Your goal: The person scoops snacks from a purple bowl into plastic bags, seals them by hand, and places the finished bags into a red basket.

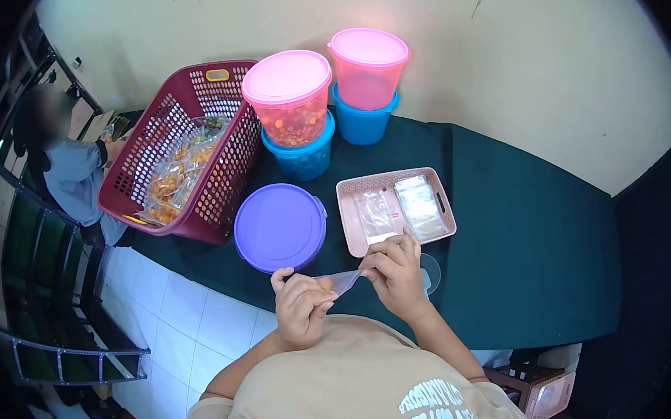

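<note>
Between my two hands a small clear plastic bag (pixel 344 281) is stretched just past the table's front edge. My left hand (pixel 301 304) pinches its left end, and something orange shows at the fingers. The fingers of my right hand (pixel 395 274) are closed on the bag's right end. Beyond my right hand is a pink tray (pixel 344 202) holding clear plastic bags (pixel 420 206). A round container with a purple lid (pixel 280 227) stands beyond my left hand.
A maroon basket (pixel 233 167) holds bagged orange snacks (pixel 174 186). Pink-lidded tubs (pixel 286 97) (pixel 368 68) stand on blue tubs (pixel 302 154) (pixel 362 124) near the wall. Another person (pixel 73 179) is at the far left. A clear round lid (pixel 431 272) lies by my right wrist.
</note>
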Available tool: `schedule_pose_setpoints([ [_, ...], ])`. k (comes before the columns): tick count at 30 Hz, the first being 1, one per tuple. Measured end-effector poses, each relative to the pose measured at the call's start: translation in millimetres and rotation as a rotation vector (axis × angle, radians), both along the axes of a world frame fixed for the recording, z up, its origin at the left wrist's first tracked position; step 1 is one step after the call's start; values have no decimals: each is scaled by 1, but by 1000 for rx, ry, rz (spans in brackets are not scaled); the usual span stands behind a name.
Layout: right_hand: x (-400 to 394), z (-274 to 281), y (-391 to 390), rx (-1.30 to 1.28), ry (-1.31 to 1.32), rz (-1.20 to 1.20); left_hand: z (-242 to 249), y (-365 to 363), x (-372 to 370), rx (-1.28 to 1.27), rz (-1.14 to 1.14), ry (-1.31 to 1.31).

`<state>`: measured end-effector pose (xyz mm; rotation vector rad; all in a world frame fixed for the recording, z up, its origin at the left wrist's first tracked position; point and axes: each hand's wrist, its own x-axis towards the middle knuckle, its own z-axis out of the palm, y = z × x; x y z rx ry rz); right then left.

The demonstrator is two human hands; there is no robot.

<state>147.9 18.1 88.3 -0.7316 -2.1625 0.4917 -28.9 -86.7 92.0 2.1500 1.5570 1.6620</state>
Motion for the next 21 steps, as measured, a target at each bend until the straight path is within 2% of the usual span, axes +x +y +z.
schedule_pose_setpoints([
  [3, 1, -3, 2, -26, 0, -17, 0, 2, -1, -4, 11, 15],
  [5, -3, -9, 5, -47, -1, -21, -7, 8, -5, -9, -12, -195],
  [6, -8, -16, 7, -341, 211, 68, -9, 10, -6, -11, -6, -197],
  [7, -13, -21, 7, -638, 421, 157, -11, 11, -7, -135, 46, -486],
  [8, -17, -23, 2, -644, 419, 166, -12, 12, -10, -257, 103, -774],
  [9, -23, -26, -6, -865, 418, 272, -15, 16, -18, -346, 50, -949],
  [10, -28, -28, -14, -1085, 413, 379, -16, 19, -22, -342, 60, -948],
  [11, -36, -33, -18, -1159, 332, 486, -12, 24, -25, -316, 3, -1158],
  [12, -45, -37, -25, -1119, 268, 476, -9, 25, -27, -286, -58, -1367],
  [15, -59, -39, -33, -1262, 201, 477, -3, 16, -40, -464, -143, -1399],
  [17, -66, -33, -35, -1572, 358, 548, -4, 8, -51, -619, -199, -1287],
  [18, -67, -40, -31, -1571, 355, 553, -6, 1, -57, -614, -196, -1287],
  [20, -70, -49, -22, -1930, 764, 906, -8, -10, -68, -814, -240, -1338],
  [21, -77, -45, -27, -1895, 759, 770, -13, -17, -77, -849, -305, -1330],
])
